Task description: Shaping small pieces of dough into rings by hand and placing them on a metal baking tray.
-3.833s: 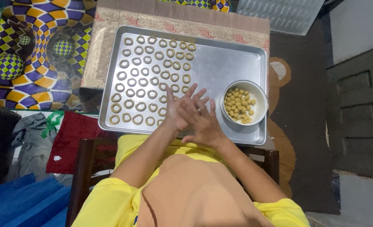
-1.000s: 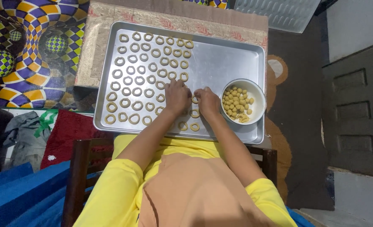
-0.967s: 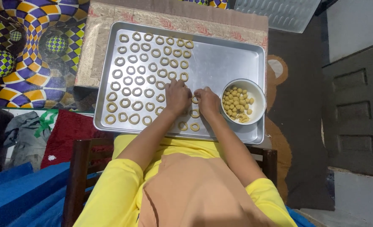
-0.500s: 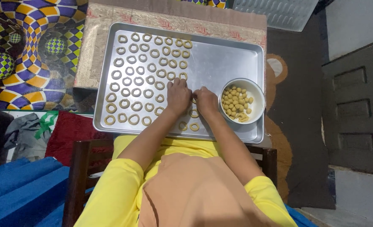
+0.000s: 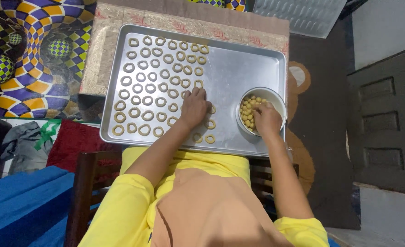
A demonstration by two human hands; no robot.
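A metal baking tray [image 5: 243,68] holds several rows of small ring-shaped dough pieces [image 5: 148,87] on its left half. My left hand [image 5: 195,107] rests palm down on the tray among the rings near its middle, fingers together. A white bowl [image 5: 276,99] of small yellow dough balls [image 5: 247,114] stands at the tray's right front corner. My right hand [image 5: 267,120] reaches into that bowl, fingertips on the balls; I cannot tell whether it grips one.
The tray lies on a patterned cloth [image 5: 97,50] over a low table. A dark wooden chair back [image 5: 80,196] is in front, a red cloth [image 5: 72,142] and blue fabric [image 5: 19,206] to the left, a brown rug [image 5: 312,137] to the right.
My right hand has left the tray's middle and moved right into the bowl. My left hand stays on the tray among the rings.
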